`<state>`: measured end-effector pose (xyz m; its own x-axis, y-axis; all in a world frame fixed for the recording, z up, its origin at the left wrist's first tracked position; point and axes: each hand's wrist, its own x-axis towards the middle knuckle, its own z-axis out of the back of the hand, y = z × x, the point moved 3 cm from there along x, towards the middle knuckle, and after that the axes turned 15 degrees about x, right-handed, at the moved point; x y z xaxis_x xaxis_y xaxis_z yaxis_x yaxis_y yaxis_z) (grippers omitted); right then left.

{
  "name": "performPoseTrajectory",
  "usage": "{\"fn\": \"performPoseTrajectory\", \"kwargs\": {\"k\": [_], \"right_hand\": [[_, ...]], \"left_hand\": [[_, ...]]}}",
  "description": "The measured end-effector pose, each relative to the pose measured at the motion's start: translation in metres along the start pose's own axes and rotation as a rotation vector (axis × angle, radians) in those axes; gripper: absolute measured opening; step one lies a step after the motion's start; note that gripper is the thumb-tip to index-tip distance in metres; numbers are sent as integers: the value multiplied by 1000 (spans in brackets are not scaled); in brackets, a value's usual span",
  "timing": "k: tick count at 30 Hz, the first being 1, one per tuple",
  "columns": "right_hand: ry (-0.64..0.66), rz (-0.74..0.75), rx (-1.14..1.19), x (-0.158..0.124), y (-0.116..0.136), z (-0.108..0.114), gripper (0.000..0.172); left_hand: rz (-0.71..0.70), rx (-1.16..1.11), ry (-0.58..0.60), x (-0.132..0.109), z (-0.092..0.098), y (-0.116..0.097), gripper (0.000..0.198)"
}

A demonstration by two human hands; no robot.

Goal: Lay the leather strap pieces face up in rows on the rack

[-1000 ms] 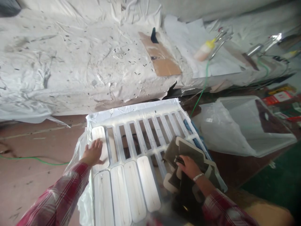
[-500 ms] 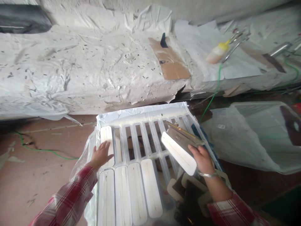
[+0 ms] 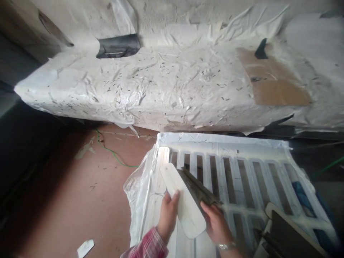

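Both hands hold a folded dark bag piece [image 3: 200,186] with a long, white, round-ended base panel [image 3: 185,204]. My left hand [image 3: 167,215] grips the panel's left edge, thumb on its white face. My right hand [image 3: 217,222] is closed around the dark folded part at the right. The piece is held tilted over a white slotted frame [image 3: 223,138]. Another white round-ended panel [image 3: 163,154] lies at the frame's far left corner, partly hidden by the held piece. More pale panels lie nearer me, mostly covered by my hands.
More dark bag pieces [image 3: 290,233] with pale rims lie at the frame's right. Beyond stands a long ledge covered in wrinkled white sheeting [image 3: 188,82], with cardboard [image 3: 279,89] and a black piece [image 3: 118,46]. A green hose [image 3: 115,157] crosses the reddish floor [image 3: 107,200].
My right hand has brought the bag piece leftward across the frame. My left hand has left the far left panel and taken hold of the piece. The view has turned left.
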<state>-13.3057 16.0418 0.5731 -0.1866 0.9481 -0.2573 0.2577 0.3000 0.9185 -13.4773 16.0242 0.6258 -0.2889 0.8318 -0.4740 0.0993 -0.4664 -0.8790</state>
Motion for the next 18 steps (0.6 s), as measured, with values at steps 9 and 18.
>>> {"fn": "performPoseTrajectory", "kwargs": {"k": [9,18], "right_hand": [[-24,-721,1134,32,-71,-123,12],[-194,-972,1046,67,-94,-152,22]], "left_hand": [[-246,918,-97,48,53,-43,25],[-251,1424,-105,100,31,-45,22]]}}
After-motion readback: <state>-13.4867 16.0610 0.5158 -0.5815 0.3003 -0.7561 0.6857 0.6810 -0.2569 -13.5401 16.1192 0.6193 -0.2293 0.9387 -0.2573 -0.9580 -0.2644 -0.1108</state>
